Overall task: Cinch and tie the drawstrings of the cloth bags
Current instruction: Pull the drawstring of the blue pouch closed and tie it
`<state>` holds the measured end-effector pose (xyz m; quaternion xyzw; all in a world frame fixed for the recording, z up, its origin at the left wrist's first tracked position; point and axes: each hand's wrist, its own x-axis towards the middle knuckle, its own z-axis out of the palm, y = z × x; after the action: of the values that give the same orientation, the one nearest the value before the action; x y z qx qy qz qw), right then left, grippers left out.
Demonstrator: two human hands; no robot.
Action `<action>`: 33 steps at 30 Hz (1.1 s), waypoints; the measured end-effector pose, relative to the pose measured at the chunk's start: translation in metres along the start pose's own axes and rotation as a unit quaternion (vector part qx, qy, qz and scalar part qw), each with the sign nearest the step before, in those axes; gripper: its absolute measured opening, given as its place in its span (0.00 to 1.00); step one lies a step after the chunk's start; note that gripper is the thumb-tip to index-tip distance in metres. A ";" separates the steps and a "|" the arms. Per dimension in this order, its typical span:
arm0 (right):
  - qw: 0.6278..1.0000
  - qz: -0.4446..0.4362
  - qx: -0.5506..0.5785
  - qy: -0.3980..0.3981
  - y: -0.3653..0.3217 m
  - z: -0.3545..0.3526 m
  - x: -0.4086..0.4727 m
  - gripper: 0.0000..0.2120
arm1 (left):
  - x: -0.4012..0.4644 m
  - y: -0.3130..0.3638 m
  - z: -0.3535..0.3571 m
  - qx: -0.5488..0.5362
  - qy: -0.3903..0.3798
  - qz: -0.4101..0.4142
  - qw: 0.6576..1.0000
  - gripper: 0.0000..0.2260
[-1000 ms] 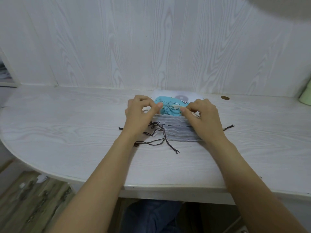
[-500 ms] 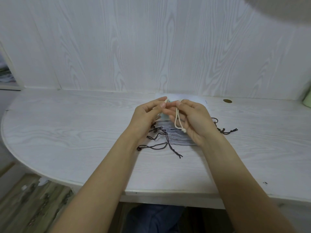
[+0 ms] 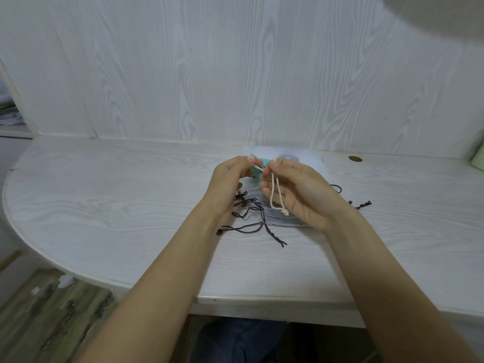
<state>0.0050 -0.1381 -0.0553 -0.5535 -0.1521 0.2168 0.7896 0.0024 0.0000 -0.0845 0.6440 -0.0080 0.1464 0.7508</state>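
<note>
My left hand (image 3: pixel 227 183) and my right hand (image 3: pixel 301 191) meet over the middle of the white table (image 3: pixel 117 205), each pinching the cream drawstring (image 3: pixel 275 195) of a small turquoise cloth bag (image 3: pixel 258 167). Only a sliver of the bag shows between my fingers. A loop of the cream cord with a knotted end hangs down in front of my right palm. Under my hands lies a stack of grey cloth bags (image 3: pixel 280 218), whose dark drawstrings (image 3: pixel 248 226) trail loose to the left and front.
A white cloth bag (image 3: pixel 309 159) with a grey round print lies flat behind my hands near the wall. More dark cord ends (image 3: pixel 362 204) lie right of my right wrist. A brass-coloured hole cover (image 3: pixel 355 159) and a pale green object (image 3: pixel 478 159) sit at the far right.
My hands have lifted off the turquoise bag's gathered mouth and come together, drawing the cream cord up. A loop of it now hangs from my right hand, and the bag is mostly hidden.
</note>
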 end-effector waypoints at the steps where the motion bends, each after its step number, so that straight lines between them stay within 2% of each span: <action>1: 0.998 -0.005 -0.060 0.006 -0.002 -0.001 -0.001 0.11 | -0.001 0.000 0.001 -0.009 -0.017 -0.003 1.000 0.10; 3: 0.970 -0.036 -0.237 0.039 -0.005 -0.003 -0.003 0.11 | -0.002 0.000 0.002 -0.031 -0.045 -0.019 0.998 0.11; 4: 0.936 -0.064 -0.342 0.062 -0.007 -0.003 -0.004 0.11 | -0.002 0.000 0.003 -0.038 -0.048 -0.029 0.998 0.11; 7: 0.761 -0.158 -0.622 0.095 -0.010 -0.004 -0.003 0.11 | -0.001 -0.001 0.003 -0.085 -0.059 -0.052 0.993 0.03; 8: 0.718 -0.185 -0.664 0.097 -0.009 -0.004 -0.003 0.11 | -0.001 -0.001 0.003 -0.095 -0.064 -0.054 0.992 0.04; 9: 0.691 -0.208 -0.685 0.101 -0.006 -0.005 -0.004 0.11 | -0.002 -0.001 0.003 -0.099 -0.069 -0.054 0.991 0.04; 14: 0.587 -0.319 -0.730 0.143 0.007 -0.015 -0.003 0.08 | -0.004 0.002 0.006 -0.094 -0.063 -0.066 0.991 0.08; 17: 0.581 -0.336 -0.732 0.114 0.008 -0.024 0.002 0.07 | -0.005 0.002 0.005 -0.082 -0.060 -0.046 0.994 0.10; 19: 0.601 -0.340 -0.721 0.060 0.008 -0.030 0.005 0.07 | -0.006 0.002 0.004 -0.076 -0.078 -0.032 0.994 0.11; 21: 0.616 -0.339 -0.711 0.013 0.007 -0.035 0.009 0.07 | -0.006 0.001 0.003 -0.070 -0.093 -0.025 0.993 0.08; 24: 0.623 -0.344 -0.702 -0.022 0.009 -0.038 0.017 0.07 | -0.005 -0.001 0.004 -0.055 -0.104 -0.020 0.993 0.09; 29: 0.630 -0.350 -0.692 -0.044 0.013 -0.036 0.025 0.08 | -0.003 0.001 0.004 -0.033 -0.117 -0.033 0.992 0.12; 33: 0.652 -0.353 -0.671 -0.004 0.023 -0.037 0.022 0.06 | -0.001 -0.003 0.004 -0.045 -0.069 -0.027 0.996 0.13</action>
<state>0.0379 -0.1501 -0.0900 -0.8364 -0.4433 -0.2370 0.2188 0.0033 -0.0046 -0.0866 0.6179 -0.0490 0.0810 0.7806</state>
